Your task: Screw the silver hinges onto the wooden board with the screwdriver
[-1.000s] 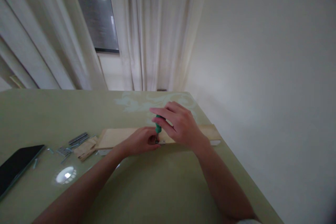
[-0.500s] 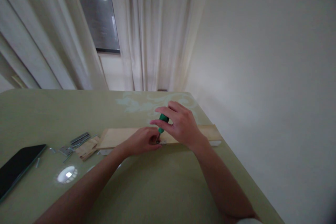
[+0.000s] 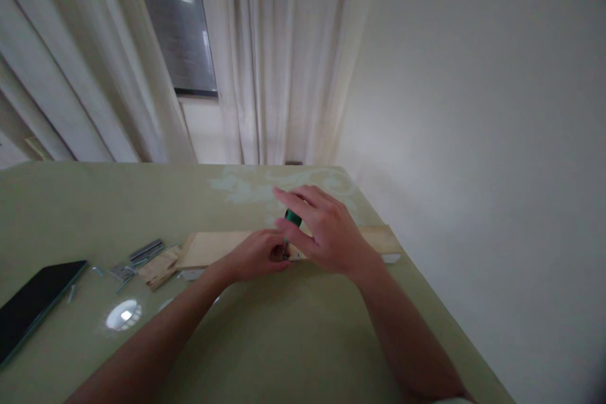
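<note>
A long pale wooden board (image 3: 213,249) lies across the table in front of me. At its near edge, my left hand (image 3: 258,255) is closed in a pinch around the screwdriver's tip, beside a small metal plate (image 3: 297,257). What those fingertips hold is too small to make out. My right hand (image 3: 326,230) is above the board, thumb and fingers about the green handle of a screwdriver (image 3: 293,218). The screwdriver stands steeply, shaft down toward the left fingertips. My right index finger is stretched out past the handle.
Left of the board lie a brown paper-like piece (image 3: 158,267), dark metal strips (image 3: 146,251), a metal plate (image 3: 122,272) and several small screws or pins. A black phone or tablet (image 3: 38,300) lies farther left. A wall (image 3: 483,170) runs along the table's right edge.
My right hand has shifted slightly, its fingers straightening and now covering more of the green handle. The left hand and the board have stayed in place.
</note>
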Demonstrator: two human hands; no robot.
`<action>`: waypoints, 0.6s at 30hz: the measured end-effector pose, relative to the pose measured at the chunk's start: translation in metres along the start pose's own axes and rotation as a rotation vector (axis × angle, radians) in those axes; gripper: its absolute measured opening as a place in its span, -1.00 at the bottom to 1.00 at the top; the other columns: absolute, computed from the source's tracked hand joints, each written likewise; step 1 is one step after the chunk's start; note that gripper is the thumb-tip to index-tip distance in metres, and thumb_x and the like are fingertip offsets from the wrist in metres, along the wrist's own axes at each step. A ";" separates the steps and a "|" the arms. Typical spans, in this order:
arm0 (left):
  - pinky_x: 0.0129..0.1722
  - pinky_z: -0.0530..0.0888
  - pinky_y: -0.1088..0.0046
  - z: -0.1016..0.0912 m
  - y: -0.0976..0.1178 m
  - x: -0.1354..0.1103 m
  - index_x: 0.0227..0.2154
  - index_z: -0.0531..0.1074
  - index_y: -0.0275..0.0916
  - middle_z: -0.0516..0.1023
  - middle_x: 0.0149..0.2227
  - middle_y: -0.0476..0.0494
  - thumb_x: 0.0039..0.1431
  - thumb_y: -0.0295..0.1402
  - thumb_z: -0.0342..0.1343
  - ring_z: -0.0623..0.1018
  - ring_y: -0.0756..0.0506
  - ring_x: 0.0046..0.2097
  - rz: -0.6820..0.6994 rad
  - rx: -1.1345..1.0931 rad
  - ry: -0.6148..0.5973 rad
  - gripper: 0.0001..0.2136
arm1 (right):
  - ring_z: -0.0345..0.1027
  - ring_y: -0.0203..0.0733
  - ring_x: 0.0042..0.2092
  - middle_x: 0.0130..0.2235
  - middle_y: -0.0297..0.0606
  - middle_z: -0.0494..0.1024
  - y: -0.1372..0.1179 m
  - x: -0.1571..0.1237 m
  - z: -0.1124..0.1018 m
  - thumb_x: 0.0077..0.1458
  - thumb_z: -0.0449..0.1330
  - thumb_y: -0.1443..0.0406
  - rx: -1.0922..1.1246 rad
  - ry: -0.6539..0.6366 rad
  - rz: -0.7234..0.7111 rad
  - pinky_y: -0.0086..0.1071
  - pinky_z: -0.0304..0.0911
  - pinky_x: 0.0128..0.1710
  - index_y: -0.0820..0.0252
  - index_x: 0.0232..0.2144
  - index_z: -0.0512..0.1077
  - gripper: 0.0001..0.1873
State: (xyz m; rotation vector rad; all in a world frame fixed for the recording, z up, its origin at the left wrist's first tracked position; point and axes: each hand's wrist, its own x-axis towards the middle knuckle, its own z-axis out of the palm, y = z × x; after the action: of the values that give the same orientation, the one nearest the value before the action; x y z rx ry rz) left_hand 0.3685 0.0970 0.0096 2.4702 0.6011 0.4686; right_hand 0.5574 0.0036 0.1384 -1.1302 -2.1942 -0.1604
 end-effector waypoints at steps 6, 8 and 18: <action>-0.37 0.18 0.43 -0.007 0.006 0.000 -0.41 0.45 -0.24 0.44 -0.43 0.02 0.22 -0.21 0.32 0.33 -0.02 -0.41 -0.060 0.002 -0.043 -0.76 | 0.54 -0.15 0.14 0.18 -0.15 0.64 0.007 0.001 0.005 0.54 0.03 0.25 0.254 -0.056 0.015 -0.27 0.38 0.18 0.10 0.34 0.39 -0.58; -0.37 0.17 0.42 -0.007 0.006 -0.001 -0.40 0.47 -0.24 0.43 -0.44 0.02 0.24 -0.21 0.31 0.33 -0.02 -0.42 -0.074 0.012 -0.050 -0.77 | 0.59 -0.11 -0.01 0.00 -0.16 0.71 0.010 0.004 0.014 0.51 0.12 0.12 0.112 0.012 0.050 -0.27 0.42 0.06 0.11 0.16 0.55 -0.64; -0.35 0.20 0.44 -0.005 0.005 0.000 -0.31 0.54 -0.23 0.45 -0.44 0.03 0.25 -0.22 0.31 0.34 -0.02 -0.42 -0.070 0.010 -0.059 -0.82 | 0.53 -0.17 0.09 0.09 -0.20 0.64 0.009 0.002 0.002 0.49 0.12 0.26 0.302 -0.066 0.005 -0.28 0.39 0.15 0.00 0.37 0.40 -0.54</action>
State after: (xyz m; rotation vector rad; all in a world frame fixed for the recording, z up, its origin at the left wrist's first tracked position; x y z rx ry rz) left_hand 0.3678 0.0953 0.0161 2.4544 0.6652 0.3644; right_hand 0.5628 0.0114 0.1359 -0.9825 -2.1819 0.2080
